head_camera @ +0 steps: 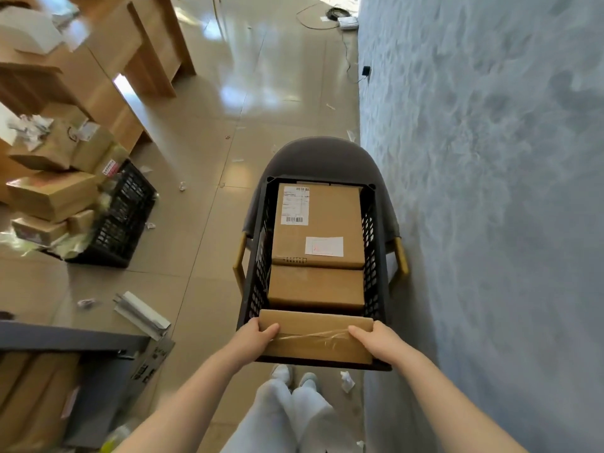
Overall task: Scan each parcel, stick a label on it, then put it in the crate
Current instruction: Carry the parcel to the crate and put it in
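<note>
A black plastic crate (258, 276) stands on a grey chair (313, 155) by the wall. Inside it lies a large cardboard parcel (330, 223) with two white labels, stacked over a plain brown parcel (315, 287). At the crate's near end I hold a flat taped cardboard parcel (313, 341) with both hands. My left hand (256, 336) grips its left edge, thumb on top. My right hand (376, 338) grips its right edge the same way.
A second black crate (124, 220) on the floor at left is heaped with several unlabelled boxes (52, 194). Wooden desks (130, 60) stand beyond it. A grey table edge (65, 335) is at lower left. A textured blue wall (490, 191) fills the right. Paper scraps litter the tiled floor.
</note>
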Demonstrator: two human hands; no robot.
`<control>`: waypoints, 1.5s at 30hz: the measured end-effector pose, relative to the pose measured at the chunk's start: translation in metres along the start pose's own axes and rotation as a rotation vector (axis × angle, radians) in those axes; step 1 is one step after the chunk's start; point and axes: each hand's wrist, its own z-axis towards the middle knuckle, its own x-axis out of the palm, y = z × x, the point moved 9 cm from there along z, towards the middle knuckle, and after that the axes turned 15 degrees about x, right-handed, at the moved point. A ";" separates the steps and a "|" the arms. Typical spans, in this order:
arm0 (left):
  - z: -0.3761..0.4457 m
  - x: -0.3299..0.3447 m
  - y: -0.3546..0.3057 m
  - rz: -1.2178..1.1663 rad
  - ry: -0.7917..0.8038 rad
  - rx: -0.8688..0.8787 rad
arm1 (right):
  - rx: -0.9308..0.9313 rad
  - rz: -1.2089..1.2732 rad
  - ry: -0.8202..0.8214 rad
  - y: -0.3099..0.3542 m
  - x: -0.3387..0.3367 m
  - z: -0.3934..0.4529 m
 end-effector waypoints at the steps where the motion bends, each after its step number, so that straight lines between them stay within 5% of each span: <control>1: 0.007 0.001 0.002 0.028 -0.012 -0.011 | 0.012 0.009 0.015 -0.001 0.004 0.010; 8: 0.042 0.009 0.010 0.276 -0.017 -0.041 | 0.060 0.019 0.033 0.000 0.018 0.038; 19: 0.045 0.015 -0.004 0.362 -0.078 0.068 | 0.030 -0.148 -0.192 0.012 0.008 0.037; 24: 0.033 0.004 -0.020 0.441 -0.065 0.149 | -0.015 -0.124 -0.155 0.007 0.006 0.019; 35: -0.002 -0.008 -0.098 0.935 0.102 0.698 | -0.324 -0.185 -0.601 0.009 -0.004 -0.086; 45: -0.109 0.027 -0.168 1.123 0.343 1.326 | -0.054 0.102 -0.936 -0.077 0.061 -0.216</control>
